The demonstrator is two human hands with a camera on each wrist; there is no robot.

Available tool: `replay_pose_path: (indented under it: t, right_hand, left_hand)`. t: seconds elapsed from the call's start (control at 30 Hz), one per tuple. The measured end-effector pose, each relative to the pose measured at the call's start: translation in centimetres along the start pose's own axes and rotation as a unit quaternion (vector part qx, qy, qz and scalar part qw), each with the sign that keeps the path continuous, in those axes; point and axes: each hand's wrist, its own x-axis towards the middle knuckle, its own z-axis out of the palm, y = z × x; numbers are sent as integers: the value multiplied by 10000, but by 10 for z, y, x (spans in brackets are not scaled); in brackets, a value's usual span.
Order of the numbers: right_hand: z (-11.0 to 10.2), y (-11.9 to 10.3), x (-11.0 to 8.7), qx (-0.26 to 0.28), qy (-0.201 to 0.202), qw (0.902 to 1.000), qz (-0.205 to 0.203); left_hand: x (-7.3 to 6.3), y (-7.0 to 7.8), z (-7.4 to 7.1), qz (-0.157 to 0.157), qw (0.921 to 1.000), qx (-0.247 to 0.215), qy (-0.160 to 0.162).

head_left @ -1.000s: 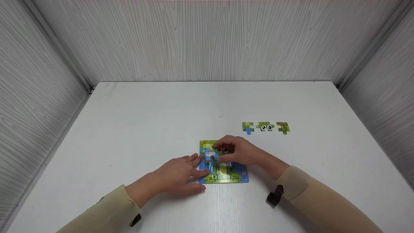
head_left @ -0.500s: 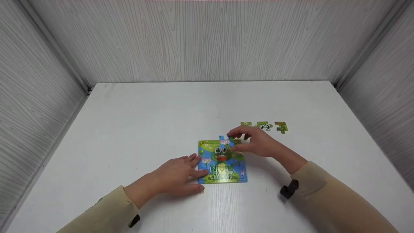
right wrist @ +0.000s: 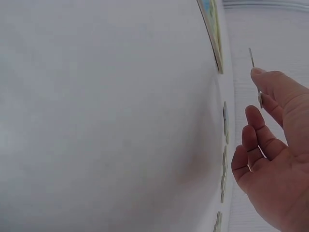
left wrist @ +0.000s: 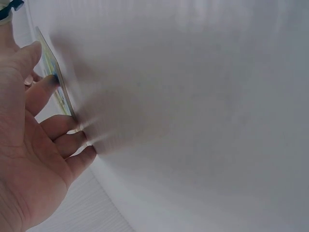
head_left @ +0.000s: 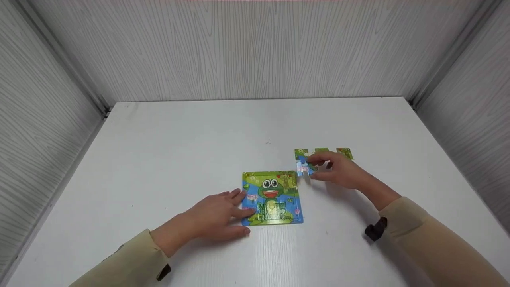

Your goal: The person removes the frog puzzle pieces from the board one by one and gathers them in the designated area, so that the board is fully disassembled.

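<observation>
A frog jigsaw board [head_left: 293, 199] lies flat near the middle of the white table. My left hand [head_left: 213, 219] rests at its left side, fingers spread and straight, one fingertip on the board's lower left part. Between thumb and forefinger, my right hand [head_left: 344, 171] pinches a blue jigsaw piece [head_left: 302, 169] with a pink flower print, beyond the board's upper right corner. Seen edge-on in the right wrist view, the held piece [right wrist: 252, 57] is raised off the table. The other fingers of that hand are loosely bent.
Behind the right hand is a row of loose jigsaw pieces: a green and blue one [head_left: 300, 152], one partly hidden by the fingers [head_left: 321, 150], and one at the right [head_left: 346, 152]. Wood-grain panels [head_left: 255, 52] enclose the white table [head_left: 179, 139] at the back and sides.
The right hand has lifted the blue piece off the board and carried it up and right, toward the row. The board's frog picture is now uncovered. My left hand has stayed put.
</observation>
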Motion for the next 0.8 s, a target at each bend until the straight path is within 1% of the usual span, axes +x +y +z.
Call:
replay_pose_path:
  t: [0.17,0.3,0.47,0.63,0.8]
  right_hand:
    - [-3,10,-3,-81,4,9995,304]
    - [-3,14,-3,-101,-10,9989,448]
    - [-1,16,-2,-83,-119,9987,486]
    - [1,18,-3,-91,-219,9987,452]
    - [2,19,-3,-80,-249,9987,434]
  left_hand:
    - [0,0,0,36,10000,-15,18]
    - [0,0,0,19,10000,-8,19]
    - [-1,0,0,-54,9999,-75,48]
    - [-1,1,0,-14,9998,-137,117]
    - [-1,1,0,-45,9998,-175,102]
